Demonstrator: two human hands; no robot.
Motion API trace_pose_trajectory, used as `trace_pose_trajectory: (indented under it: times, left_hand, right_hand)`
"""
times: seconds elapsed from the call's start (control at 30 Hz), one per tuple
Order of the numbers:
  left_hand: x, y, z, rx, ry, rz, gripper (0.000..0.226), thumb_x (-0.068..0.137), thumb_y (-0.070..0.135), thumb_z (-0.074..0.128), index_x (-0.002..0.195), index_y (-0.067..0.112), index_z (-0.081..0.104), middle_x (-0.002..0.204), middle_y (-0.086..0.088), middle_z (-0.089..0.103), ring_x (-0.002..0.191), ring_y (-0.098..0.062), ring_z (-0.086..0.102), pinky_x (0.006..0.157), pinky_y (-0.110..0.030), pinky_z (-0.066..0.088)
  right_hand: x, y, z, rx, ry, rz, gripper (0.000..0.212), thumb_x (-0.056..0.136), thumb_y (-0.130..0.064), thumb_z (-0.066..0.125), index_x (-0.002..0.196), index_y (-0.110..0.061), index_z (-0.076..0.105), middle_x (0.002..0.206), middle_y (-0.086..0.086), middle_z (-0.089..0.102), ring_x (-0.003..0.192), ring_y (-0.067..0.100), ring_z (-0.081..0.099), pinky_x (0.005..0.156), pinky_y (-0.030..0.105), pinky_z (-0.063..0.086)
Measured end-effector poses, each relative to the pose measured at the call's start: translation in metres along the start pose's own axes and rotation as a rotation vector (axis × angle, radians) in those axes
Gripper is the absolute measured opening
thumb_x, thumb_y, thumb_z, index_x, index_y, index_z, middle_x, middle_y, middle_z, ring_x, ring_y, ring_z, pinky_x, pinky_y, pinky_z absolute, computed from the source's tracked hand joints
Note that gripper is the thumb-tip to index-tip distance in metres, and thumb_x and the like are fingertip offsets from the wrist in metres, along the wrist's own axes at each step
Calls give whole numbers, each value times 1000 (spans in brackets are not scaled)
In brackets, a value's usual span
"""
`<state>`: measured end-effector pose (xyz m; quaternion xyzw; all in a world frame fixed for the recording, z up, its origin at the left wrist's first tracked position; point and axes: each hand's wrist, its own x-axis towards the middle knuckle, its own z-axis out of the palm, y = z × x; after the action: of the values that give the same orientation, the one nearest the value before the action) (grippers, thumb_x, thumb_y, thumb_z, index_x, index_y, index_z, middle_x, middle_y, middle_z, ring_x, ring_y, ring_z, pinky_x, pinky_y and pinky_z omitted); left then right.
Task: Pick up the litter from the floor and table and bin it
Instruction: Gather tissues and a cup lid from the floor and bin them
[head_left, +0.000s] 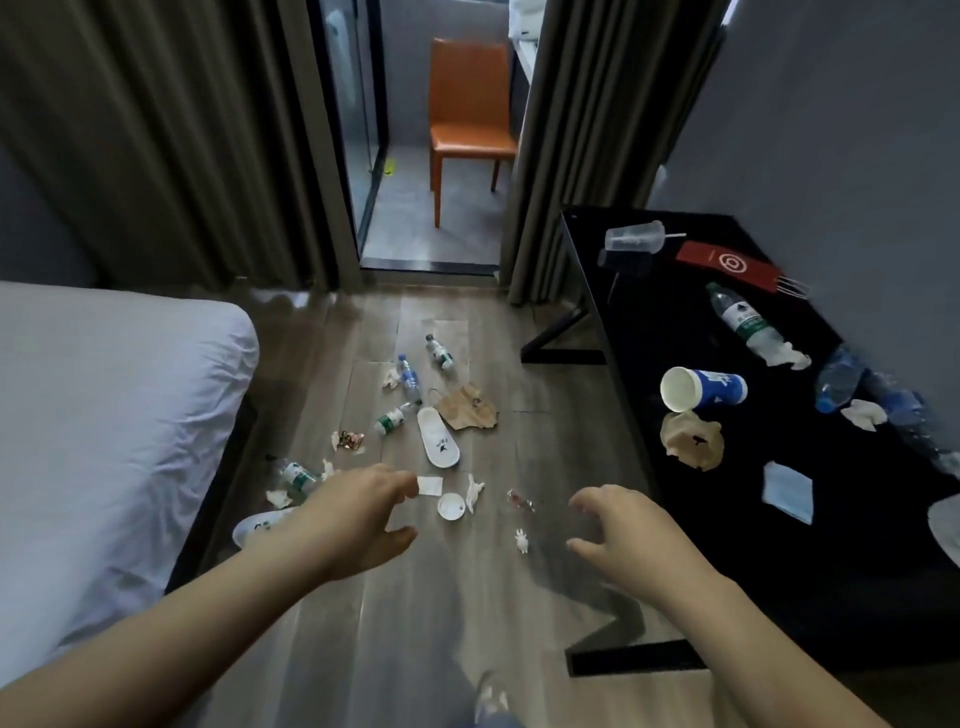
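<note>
Collection looks barely begun: both the left hand (358, 519) and right hand (631, 535) hover empty, fingers spread. Bottles, tissues and a white lid (450, 506) litter the floor at twelve o'clock; a paper cup (701, 388) lies on the counter (857, 571) at two. Next, stoop and grasp; no bin visible.

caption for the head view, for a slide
Both empty hands, left hand and right hand, reach out over a litter-strewn floor beside a cluttered black table.

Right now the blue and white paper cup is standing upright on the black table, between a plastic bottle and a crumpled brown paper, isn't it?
Not quite. The head view shows the blue and white paper cup lying on its side on the black table, its open mouth facing left. The rest holds: a plastic bottle lies beyond it and the crumpled brown paper just in front.
</note>
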<state>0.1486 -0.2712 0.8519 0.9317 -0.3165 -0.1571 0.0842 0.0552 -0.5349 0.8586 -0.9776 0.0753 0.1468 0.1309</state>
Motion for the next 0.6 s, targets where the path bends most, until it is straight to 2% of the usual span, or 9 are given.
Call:
trace_pose_trajectory:
  times: [0.17, 0.3, 0.6]
  left_hand:
    - [75, -21, -1, 11, -32, -11, 42, 87, 45, 59, 123, 26, 55, 119, 6, 59, 107, -14, 57, 89, -28, 47]
    - [144, -34, 4, -11, -45, -50, 38, 86, 44, 60, 120, 26, 56, 121, 9, 59, 109, -11, 57, 90, -26, 47]
    - [275, -64, 60, -103, -140, -197, 33, 84, 38, 58, 113, 22, 57, 111, 4, 61, 104, -15, 58, 84, -27, 45]
  right_hand:
    - [75, 23, -1, 29, -33, 32, 37, 85, -37, 62, 118, -20, 59, 114, -2, 59, 107, 16, 55, 89, 31, 46]
    - [147, 49, -1, 45, -56, 32, 35, 86, -33, 59, 117, -18, 58, 114, -1, 59, 107, 17, 56, 87, 30, 45]
    - [283, 99, 33, 164, -138, 131, 36, 84, -30, 60, 119, -23, 60, 112, -1, 62, 107, 18, 58, 82, 27, 43]
